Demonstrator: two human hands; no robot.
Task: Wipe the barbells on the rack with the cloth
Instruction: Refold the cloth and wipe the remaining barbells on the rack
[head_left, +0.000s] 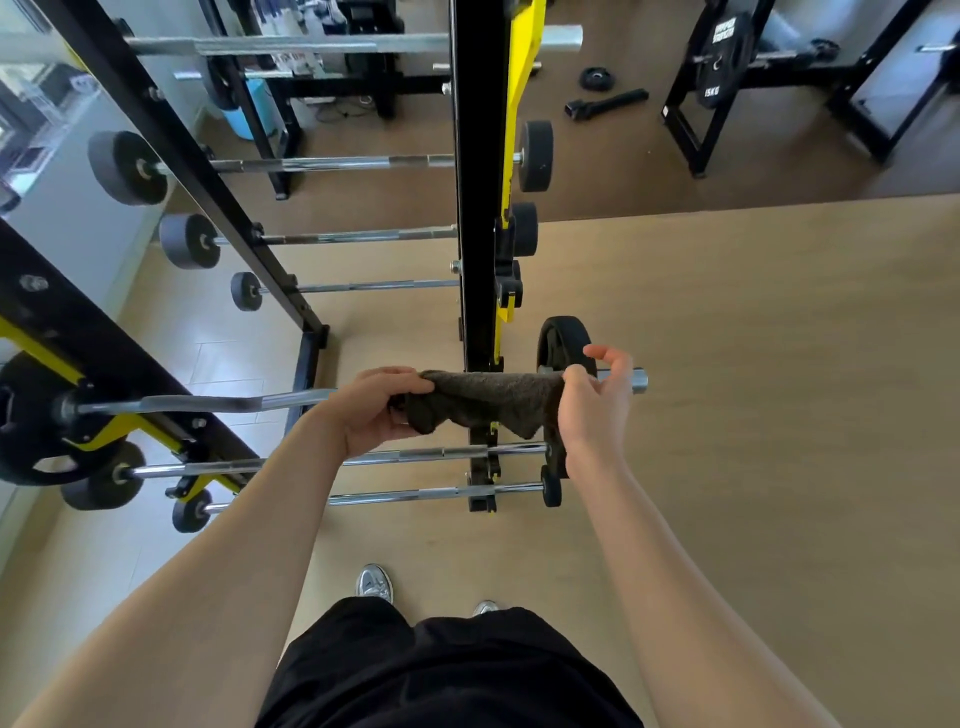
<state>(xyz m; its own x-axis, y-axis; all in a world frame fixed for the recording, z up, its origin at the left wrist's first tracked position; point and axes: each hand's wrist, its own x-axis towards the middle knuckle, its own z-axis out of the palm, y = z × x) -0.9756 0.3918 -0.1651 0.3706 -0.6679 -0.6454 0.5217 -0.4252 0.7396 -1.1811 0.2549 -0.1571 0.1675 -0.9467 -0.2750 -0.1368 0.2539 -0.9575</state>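
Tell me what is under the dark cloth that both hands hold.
A barbell: its bar shows left of the cloth and its end right of it. The covered stretch is hidden.

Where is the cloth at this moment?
Head view, centre: the cloth is stretched along the curl bar between the left hand and right hand, in front of the rack's black upright, beside the plate.

both arms outstretched, left hand (371, 408) clenched, right hand (597, 402) pinching
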